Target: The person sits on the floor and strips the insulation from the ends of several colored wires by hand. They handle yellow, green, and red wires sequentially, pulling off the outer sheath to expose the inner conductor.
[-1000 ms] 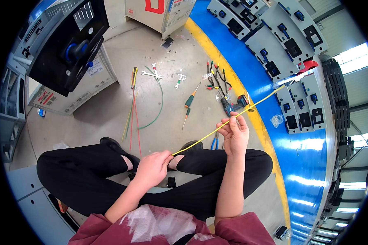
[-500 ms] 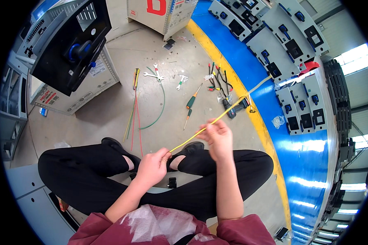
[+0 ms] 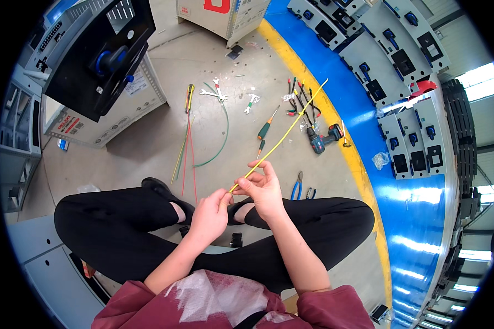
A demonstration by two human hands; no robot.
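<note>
A thin yellow wire [image 3: 285, 136] runs up and to the right from my hands, its far end in the air over the yellow floor line. My left hand [image 3: 210, 215] is closed around the near end, thumb against the curled fingers. Close beside it, my right hand [image 3: 262, 192] pinches the wire slightly farther along between thumb and fingers. Both hands are above my crossed legs. On the floor past my right hand lie blue-handled pliers [image 3: 297, 186]. Two green-and-orange screwdrivers [image 3: 264, 130] lie farther out, partly near the wire's line.
Red and green wires [image 3: 192, 159] lie to the left, with a yellow cutter knife [image 3: 189, 98] and wrenches [image 3: 214, 94] beyond. A cordless drill [image 3: 317, 141] and black cables [image 3: 304, 104] are at right. A metal cabinet [image 3: 110, 120] stands left; grey panels [image 3: 411, 140] stand on the blue floor.
My right hand has moved left and down along the wire, closer to my left hand. More wire now extends beyond it, pointing higher. The pliers have come into sight.
</note>
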